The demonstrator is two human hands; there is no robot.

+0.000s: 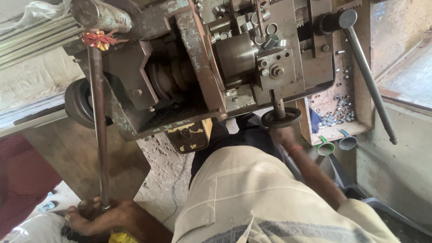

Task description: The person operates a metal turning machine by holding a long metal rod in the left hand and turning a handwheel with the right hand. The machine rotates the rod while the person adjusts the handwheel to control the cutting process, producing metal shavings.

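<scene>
I look down over my pale shirt at an old metal machine [189, 67] with worn green paint. My left hand [96, 217], at the lower left, is closed around the bottom end of a long steel lever rod [98, 126] that runs up to the machine's top left. My right hand [282, 134] reaches forward under a small round handwheel [281, 118] at the machine's front and grips it; the fingers are partly hidden by the wheel. A red thread band sits on that wrist.
A second long rod with a round knob [369, 76] slants down on the right. A wooden tray [335, 130] holds several small metal parts. Two small cups [335, 146] hang below it. A yellow tin [189, 135] sits under the machine. Red cloth [22, 180] lies at left.
</scene>
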